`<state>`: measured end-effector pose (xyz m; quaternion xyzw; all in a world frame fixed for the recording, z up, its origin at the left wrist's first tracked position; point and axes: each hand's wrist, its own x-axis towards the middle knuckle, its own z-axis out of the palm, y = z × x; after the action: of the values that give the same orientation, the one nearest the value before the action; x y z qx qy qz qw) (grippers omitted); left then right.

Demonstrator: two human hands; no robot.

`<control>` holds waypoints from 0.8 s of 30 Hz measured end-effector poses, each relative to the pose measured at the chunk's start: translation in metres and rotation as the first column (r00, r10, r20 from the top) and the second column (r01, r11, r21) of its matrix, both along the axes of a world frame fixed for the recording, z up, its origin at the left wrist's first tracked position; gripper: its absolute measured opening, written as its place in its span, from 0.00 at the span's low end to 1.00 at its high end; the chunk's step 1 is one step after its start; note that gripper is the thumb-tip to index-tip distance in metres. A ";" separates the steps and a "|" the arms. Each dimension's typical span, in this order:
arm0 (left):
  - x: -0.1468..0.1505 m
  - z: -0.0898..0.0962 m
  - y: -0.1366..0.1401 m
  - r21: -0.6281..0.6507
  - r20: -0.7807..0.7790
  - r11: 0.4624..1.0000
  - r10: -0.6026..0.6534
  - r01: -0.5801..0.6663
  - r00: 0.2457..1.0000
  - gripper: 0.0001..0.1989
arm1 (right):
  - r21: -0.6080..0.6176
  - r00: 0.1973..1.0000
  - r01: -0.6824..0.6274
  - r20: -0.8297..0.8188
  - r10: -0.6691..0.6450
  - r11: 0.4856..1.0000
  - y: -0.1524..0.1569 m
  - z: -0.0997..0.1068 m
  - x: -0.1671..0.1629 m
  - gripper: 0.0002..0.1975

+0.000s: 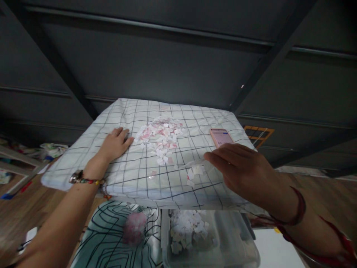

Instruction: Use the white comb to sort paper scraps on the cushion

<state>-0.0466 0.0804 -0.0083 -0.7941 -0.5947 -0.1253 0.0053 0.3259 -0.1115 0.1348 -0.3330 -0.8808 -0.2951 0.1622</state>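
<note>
My left hand (117,144) lies flat on the white checked cloth (111,175), fingers spread, beside a pile of small white and pink paper pieces (163,134). My right hand (245,171) is raised over the cloth's right side, fingers pressed together. A blurred, see-through pale streak (191,163) reaches left from its fingertips; what they hold is not clear. Below those fingertips is a small cluster of paper pieces (193,174). A phone (221,137) in a pink case lies just beyond the right hand, partly covered by it.
Under the table's front edge stands a clear plastic bin (237,242) with white paper pieces (189,223) inside. Left of it, a pink heap (134,227) sits on green patterned fabric (103,238). A dark panelled wall (161,67) rises behind the table.
</note>
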 end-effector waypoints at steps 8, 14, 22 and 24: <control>-0.002 -0.002 0.002 0.018 0.002 1.000 -0.024 0.024 1.000 0.29 | -0.002 0.999 -0.026 -0.042 0.026 1.000 0.000 0.004 -0.017 0.20; 0.001 0.001 -0.002 -0.010 0.014 1.000 0.007 -0.007 1.000 0.28 | -0.013 0.998 0.058 0.019 -0.058 0.998 -0.010 0.011 -0.007 0.21; 0.003 0.005 -0.005 -0.029 0.009 1.000 0.010 -0.009 1.000 0.28 | -0.077 1.000 -0.019 -0.014 0.018 0.997 -0.015 0.008 -0.030 0.19; 0.003 0.006 -0.005 -0.029 0.014 1.000 0.005 -0.005 1.000 0.28 | -0.063 0.999 -0.026 -0.025 0.024 0.998 -0.014 0.012 -0.033 0.19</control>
<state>-0.0435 0.0752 -0.0024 -0.7917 -0.5985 -0.1224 -0.0100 0.2932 -0.1254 0.1469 -0.3305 -0.8917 -0.2611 0.1657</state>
